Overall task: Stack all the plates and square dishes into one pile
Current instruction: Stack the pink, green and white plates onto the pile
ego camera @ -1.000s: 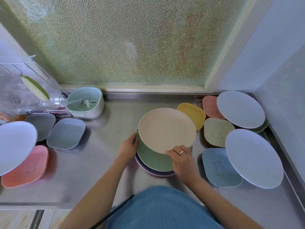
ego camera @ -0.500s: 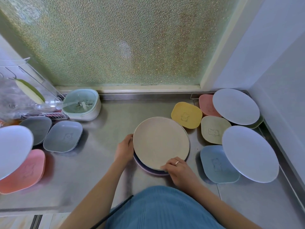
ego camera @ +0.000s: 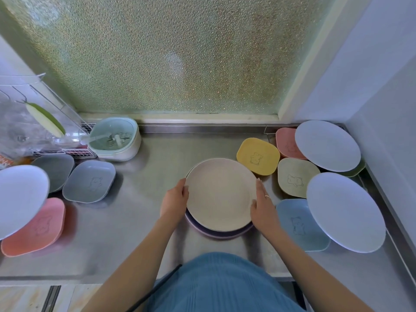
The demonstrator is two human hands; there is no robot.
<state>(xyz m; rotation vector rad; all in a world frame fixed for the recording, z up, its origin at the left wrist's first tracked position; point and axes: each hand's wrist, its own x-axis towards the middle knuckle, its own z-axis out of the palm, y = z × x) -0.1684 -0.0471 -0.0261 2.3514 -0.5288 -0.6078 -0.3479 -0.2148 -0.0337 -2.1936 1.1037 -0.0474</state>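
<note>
Both hands cup the pile at the middle of the counter [ego camera: 139, 221], near its front edge. The left hand [ego camera: 174, 202] curls against the left rim of the cream plate [ego camera: 220, 194], and the right hand [ego camera: 262, 206] lies flat-fingered along its right rim; neither lifts it, they press in from the sides. The cream plate sits on top, with a purple plate [ego camera: 216, 234] showing under its near edge, slightly off-centre. This looks like squaring the pile after a plate went on.

Much is left. Toward the right edge lie a yellow dish [ego camera: 257, 156], a green dish [ego camera: 296, 176], a blue dish [ego camera: 297, 224], a pink dish [ego camera: 287, 143] and two white plates [ego camera: 327, 145] [ego camera: 345, 211], which overlap the dishes. At the left edge lie two grey dishes [ego camera: 90, 181] [ego camera: 55, 171], a pink dish [ego camera: 36, 228] and a white plate [ego camera: 20, 197] over it.

Next, probably, one hand lets go and reaches for a round plate; the white ones come off the dishes first, and the small square dishes go on top.
</note>
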